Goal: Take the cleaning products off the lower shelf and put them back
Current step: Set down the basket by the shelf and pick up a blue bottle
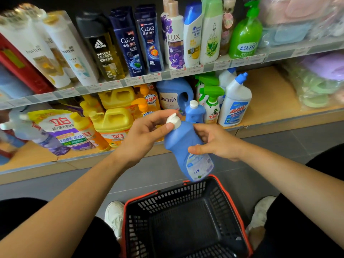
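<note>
A blue bottle (183,146) with a white cap is tilted in the air in front of the lower shelf (268,101), above a basket. My left hand (147,133) pinches its white cap. My right hand (214,142) grips the bottle's body from the right. On the lower shelf stand a second small blue bottle (194,113), a large blue detergent jug (175,95), green-trigger spray bottles (211,103), a white toilet cleaner bottle (235,103), yellow jugs (113,120) and a refill pouch (55,129).
A black basket with a red rim (230,203) sits on the floor between my shoes, below the bottle. The upper shelf (167,73) holds shampoo and soap bottles. Bagged goods (316,81) lie at the right of the shelves.
</note>
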Motion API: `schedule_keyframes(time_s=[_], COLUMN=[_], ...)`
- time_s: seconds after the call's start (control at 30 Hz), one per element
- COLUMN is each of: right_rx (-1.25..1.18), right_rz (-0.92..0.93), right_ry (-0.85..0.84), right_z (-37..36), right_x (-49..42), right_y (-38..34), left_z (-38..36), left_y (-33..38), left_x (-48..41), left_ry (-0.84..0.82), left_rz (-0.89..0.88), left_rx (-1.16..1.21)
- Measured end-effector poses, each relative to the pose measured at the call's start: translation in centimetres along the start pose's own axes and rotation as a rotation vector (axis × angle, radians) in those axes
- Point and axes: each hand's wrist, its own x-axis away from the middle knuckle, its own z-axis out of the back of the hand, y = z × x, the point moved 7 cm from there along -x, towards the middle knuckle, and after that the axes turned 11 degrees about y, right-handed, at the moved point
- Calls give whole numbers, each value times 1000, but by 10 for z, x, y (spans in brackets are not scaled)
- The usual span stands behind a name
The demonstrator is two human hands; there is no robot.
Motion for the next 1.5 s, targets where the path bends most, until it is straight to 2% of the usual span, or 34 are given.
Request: schedule_keyframes(time_s=[0.1,0.2,0.3,0.37,0.6,0.77,0.97,1.13,1.3,1.5], right_rx=[-169,-200,-97,7,278,337,549,664,694,686], right_rz=[-91,-109,-39,39,291,313,378,427,406,367], right_ry=[-108,-119,-45,45,325,365,436,465,447,411], right_z=[-12,-15,-17,-17,-16,-11,-8,-3,-1,-2], right_x=[3,4,5,7,13,13,14,15,15,15], right_y=[3,1,-3,-7,-23,-21,-19,-24,-22,-21], left_z=[-7,-5,7,11,18,14,18,20,19,19], left_y=[1,3,2,0,4,2,0,2,7,0], left_x=[1,2,6,11,16,11,9,8,11,10], left_ry=[-80,-5,244,352,525,422,441,370,332,359], left_rz=[78,59,13,-1,-125,-75,-20,-32,-131,-65], left_rx=[222,257,193,125,-237,-186,-129,-117,-235,-176])
